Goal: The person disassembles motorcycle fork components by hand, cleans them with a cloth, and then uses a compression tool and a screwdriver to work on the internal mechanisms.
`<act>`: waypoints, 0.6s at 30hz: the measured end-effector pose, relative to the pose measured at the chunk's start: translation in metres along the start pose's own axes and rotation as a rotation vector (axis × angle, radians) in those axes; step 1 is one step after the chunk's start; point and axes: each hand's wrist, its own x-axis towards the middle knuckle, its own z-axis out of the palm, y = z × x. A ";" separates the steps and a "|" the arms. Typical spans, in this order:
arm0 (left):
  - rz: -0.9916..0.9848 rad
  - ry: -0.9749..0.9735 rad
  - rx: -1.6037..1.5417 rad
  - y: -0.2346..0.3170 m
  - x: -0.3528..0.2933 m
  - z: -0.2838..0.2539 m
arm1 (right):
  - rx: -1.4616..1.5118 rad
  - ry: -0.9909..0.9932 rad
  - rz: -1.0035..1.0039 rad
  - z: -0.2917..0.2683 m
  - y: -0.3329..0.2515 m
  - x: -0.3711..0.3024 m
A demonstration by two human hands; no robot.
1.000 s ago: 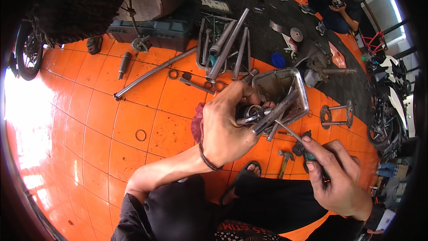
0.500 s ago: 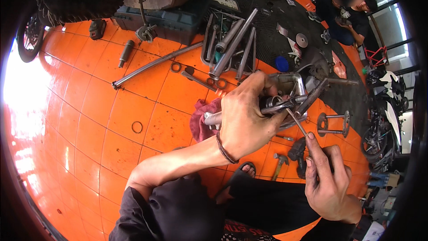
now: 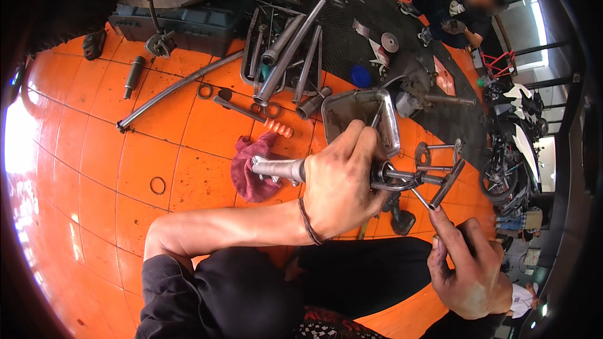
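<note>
My left hand [image 3: 345, 172] is wrapped round a silver metal tube [image 3: 279, 168], apparently a motorcycle fork leg, whose bracketed end lies over a dark red cloth [image 3: 242, 172]. From the other end juts a puller-like tool with a threaded rod [image 3: 431, 179] and a crossbar [image 3: 447, 184]. A thin metal rod [image 3: 421, 198] slants down from that tool. The index fingertip of my right hand [image 3: 468, 267] touches the rod's lower end beside the crossbar; its thumb stands apart and the other fingers are bent. My left hand hides the middle of the tube.
Beyond my left hand stands a rectangular metal pan [image 3: 391, 129]. A tray of tubes [image 3: 292, 53] and a dark toolbox [image 3: 182, 28] lie farther off. An orange-handled tool [image 3: 277, 127] and a metal ring [image 3: 157, 185] rest on the tiles. People sit at the far right.
My view has shifted, so the floor things sit farther left. The crossbar tool has turned; its bar now slants close to my right index fingertip. My left hand keeps its grip on the tube.
</note>
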 end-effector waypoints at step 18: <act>0.093 -0.153 -0.057 0.006 -0.026 0.010 | 0.176 -0.223 0.156 -0.058 0.031 0.027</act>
